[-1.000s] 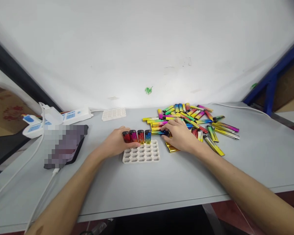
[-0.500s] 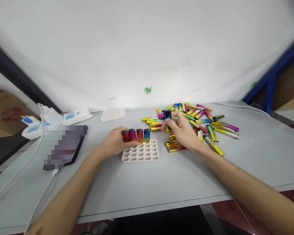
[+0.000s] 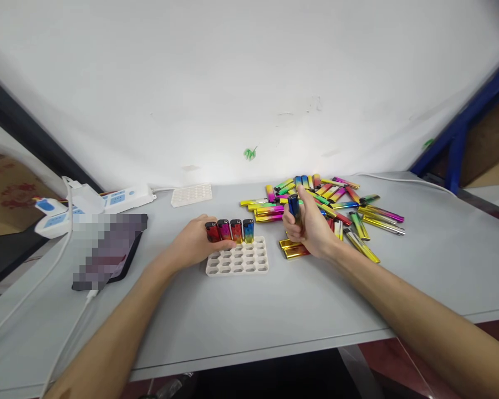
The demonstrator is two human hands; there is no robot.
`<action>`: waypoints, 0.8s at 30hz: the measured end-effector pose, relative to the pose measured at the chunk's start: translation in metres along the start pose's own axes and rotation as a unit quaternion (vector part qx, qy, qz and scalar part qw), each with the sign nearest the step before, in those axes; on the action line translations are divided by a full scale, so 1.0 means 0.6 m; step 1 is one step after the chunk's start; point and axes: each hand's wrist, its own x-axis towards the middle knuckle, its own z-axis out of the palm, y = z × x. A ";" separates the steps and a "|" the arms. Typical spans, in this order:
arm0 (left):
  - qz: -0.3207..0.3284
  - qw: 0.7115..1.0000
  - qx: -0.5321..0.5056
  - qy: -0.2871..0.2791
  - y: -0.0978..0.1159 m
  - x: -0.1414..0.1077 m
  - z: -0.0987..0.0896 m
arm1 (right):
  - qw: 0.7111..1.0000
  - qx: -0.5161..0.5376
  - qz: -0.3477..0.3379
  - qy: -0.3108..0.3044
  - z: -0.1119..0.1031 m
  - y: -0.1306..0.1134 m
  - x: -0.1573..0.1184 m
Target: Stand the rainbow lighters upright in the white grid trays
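A white tray (image 3: 238,260) with rows of slots lies in front of me. Several metallic lighters stand upright in its back row, from a red lighter (image 3: 212,232) at the left to a blue and yellow lighter (image 3: 248,230) at the right. My left hand (image 3: 195,242) is closed around the left of this row, thumb across the front, other fingers hidden behind. Right of the tray, my right hand (image 3: 311,224) grips a dark blue lighter (image 3: 294,207) upright, its fingers wrapped round it and thumb raised. Under and behind that hand lies a pile of colourful lighters (image 3: 336,194).
A second white slotted tray (image 3: 192,195) lies near the wall. At the left are a white power strip (image 3: 128,197) with plugs and a phone (image 3: 112,252) on a charging cable. Blue frame bars (image 3: 457,155) stand at the right edge of the grey table (image 3: 249,316).
My right hand has turned the dark blue lighter more upright and shifted slightly right; its thumb has lifted off the lighter. My left hand and the lighters in the tray have stayed put.
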 end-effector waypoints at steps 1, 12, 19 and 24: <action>-0.002 1.000 -0.002 -0.001 0.000 0.000 0.000 | 1.000 0.004 0.004 -0.003 0.000 0.000 0.000; -0.029 0.999 -0.009 -0.012 0.001 0.000 0.000 | 0.999 0.015 0.018 0.029 0.009 -0.005 -0.004; -0.038 0.999 -0.018 -0.014 0.001 0.001 0.001 | 0.999 0.019 0.025 0.011 0.007 -0.004 -0.008; -0.035 0.999 -0.015 -0.009 0.001 0.000 0.001 | 0.999 0.009 0.034 0.027 0.013 -0.007 -0.009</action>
